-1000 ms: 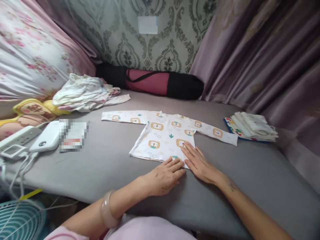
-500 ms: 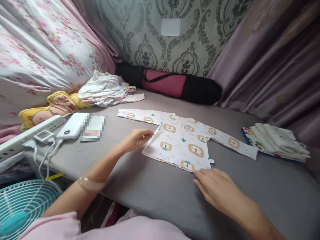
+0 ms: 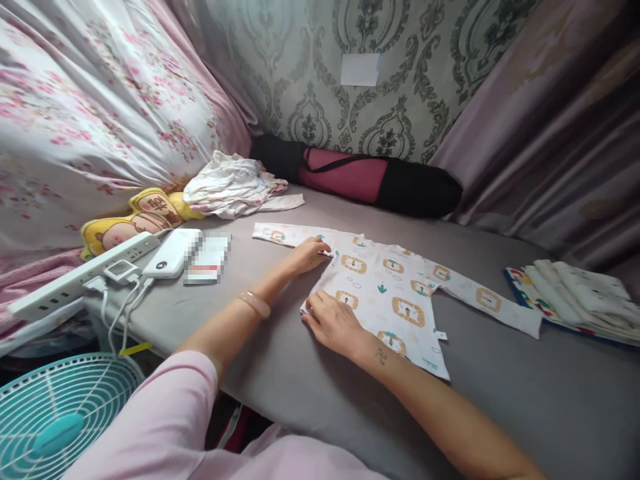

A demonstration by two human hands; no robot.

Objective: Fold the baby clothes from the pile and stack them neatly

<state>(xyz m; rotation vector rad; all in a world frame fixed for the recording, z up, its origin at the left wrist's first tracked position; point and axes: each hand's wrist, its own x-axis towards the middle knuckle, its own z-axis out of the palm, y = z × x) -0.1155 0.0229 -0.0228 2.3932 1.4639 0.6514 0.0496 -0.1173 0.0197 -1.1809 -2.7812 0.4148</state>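
Note:
A white long-sleeved baby shirt [image 3: 373, 290] printed with tan lion faces and green leaves lies spread on the grey surface, both sleeves stretched out sideways. My left hand [image 3: 311, 256] is at its left underarm, where sleeve meets body, with fingertips pinched on the fabric edge. Lower down, my right hand [image 3: 334, 323] reaches across the shirt to the left bottom corner, fingers curled on the hem there. That hand hides part of the hem and a lion print. A small white tag sticks out of the right side seam.
A stack of folded cloths [image 3: 583, 293] sits at right, a crumpled clothes pile [image 3: 235, 187] at back left. Beside it are a yellow plush pillow [image 3: 127, 230], a power bank [image 3: 173, 253] and a power strip [image 3: 85, 277]. A long black-and-maroon bag [image 3: 350, 177] lies along the wall; a fan [image 3: 60, 427] stands lower left.
My right hand has moved left from the hem's right part to its left corner. My left hand has moved up the side to the underarm. The view has shifted a little left.

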